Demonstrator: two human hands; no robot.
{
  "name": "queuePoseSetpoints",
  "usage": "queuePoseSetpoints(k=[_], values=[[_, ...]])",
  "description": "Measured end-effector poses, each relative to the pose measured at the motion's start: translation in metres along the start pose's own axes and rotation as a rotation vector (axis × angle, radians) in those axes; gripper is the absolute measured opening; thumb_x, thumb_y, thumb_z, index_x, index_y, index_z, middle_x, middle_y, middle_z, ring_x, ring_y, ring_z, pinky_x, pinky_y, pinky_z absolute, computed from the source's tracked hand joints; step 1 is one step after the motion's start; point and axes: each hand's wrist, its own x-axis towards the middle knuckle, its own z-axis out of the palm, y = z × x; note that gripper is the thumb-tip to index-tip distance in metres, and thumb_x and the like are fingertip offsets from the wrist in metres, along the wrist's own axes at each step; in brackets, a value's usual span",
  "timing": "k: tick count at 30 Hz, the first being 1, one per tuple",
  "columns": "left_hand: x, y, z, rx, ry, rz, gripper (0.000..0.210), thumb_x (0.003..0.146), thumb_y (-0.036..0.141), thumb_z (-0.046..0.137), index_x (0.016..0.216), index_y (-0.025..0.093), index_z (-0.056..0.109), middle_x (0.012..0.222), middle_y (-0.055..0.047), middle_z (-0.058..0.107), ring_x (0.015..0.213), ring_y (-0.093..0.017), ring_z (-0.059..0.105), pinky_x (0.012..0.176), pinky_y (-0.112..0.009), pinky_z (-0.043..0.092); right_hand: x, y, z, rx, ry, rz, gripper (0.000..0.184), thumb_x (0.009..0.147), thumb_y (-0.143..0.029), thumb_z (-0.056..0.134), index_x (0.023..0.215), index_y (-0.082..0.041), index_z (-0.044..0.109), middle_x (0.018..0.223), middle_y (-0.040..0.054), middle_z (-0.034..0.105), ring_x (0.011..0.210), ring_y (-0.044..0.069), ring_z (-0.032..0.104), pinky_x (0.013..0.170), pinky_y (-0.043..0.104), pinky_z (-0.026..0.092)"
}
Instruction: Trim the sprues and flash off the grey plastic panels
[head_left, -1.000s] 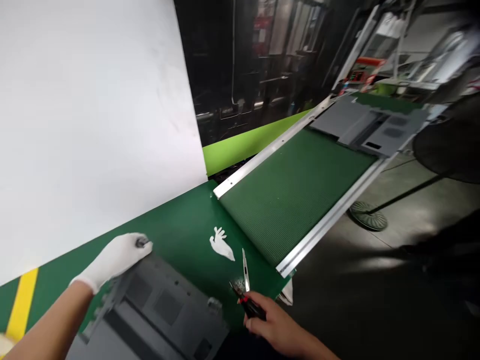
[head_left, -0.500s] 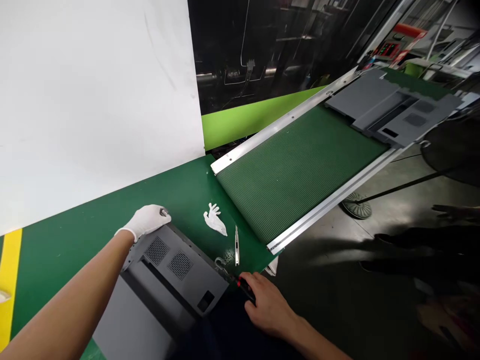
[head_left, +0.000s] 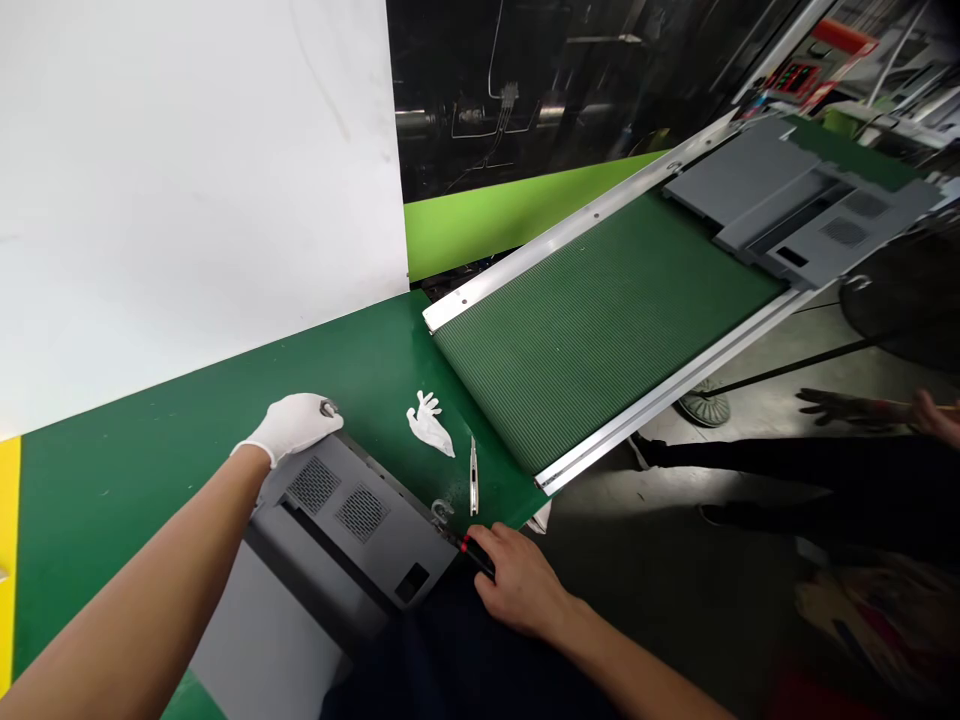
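Note:
My left hand [head_left: 292, 428], in a white glove, grips the upper corner of a grey plastic panel [head_left: 397, 545] with two square vent grilles. A small grey hook-like part shows at its fingertips. My right hand [head_left: 521, 582], bare, is closed round black-and-red handles, apparently of pliers [head_left: 478, 556]. Their metal head reaches the panel's right edge, beside a curved grey hook [head_left: 442, 510]; whether it bites on anything is too small to tell. The panel leans over the edge of the green table [head_left: 187, 385], its lower part against dark clothing.
A white glove [head_left: 430, 428] and a slim silver utility knife [head_left: 473, 478] lie beyond the panel. A ribbed green conveyor [head_left: 600, 320] rises to the right, carrying another grey panel [head_left: 799, 210]. Someone's legs [head_left: 750, 470] and gloved hand [head_left: 832, 407] appear at right.
The view has shifted slightly. Both hands keep their hold, with the pliers still at the panel's edge. At right, the other person's legs and hands have come further into view.

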Motion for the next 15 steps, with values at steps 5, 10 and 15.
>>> queuePoseSetpoints(k=[5,10,15], values=[[-0.002,0.002,0.0,0.004,-0.003,0.006,0.032,0.088,0.04,0.045,0.078,0.017,0.065,0.081,-0.009,0.067,0.072,-0.021,0.053,0.069,-0.033,0.038,0.007,-0.003,0.004,-0.07,0.024,-0.014,0.058,0.087,-0.026,0.052,0.144,-0.025,0.058,0.114,0.0098,0.066,0.107,0.027,0.064,0.096,0.038,0.049],[0.003,0.005,0.0,-0.001,0.0,-0.023,0.03,0.083,0.043,0.051,0.081,0.019,0.068,0.086,-0.009,0.071,0.077,-0.024,0.059,0.07,-0.032,0.04,0.01,-0.007,0.004,-0.096,0.001,0.011,0.048,0.088,-0.029,0.051,0.134,-0.026,0.062,0.11,0.0088,0.069,0.1,0.026,0.067,0.09,0.037,0.051],[0.009,0.0,0.001,-0.013,0.004,-0.037,0.028,0.082,0.045,0.053,0.076,0.023,0.067,0.085,-0.006,0.074,0.083,-0.028,0.064,0.073,-0.032,0.042,0.014,-0.012,0.003,-0.145,0.014,0.031,0.04,0.085,-0.035,0.052,0.122,-0.025,0.065,0.108,0.012,0.071,0.094,0.032,0.071,0.083,0.043,0.055]])
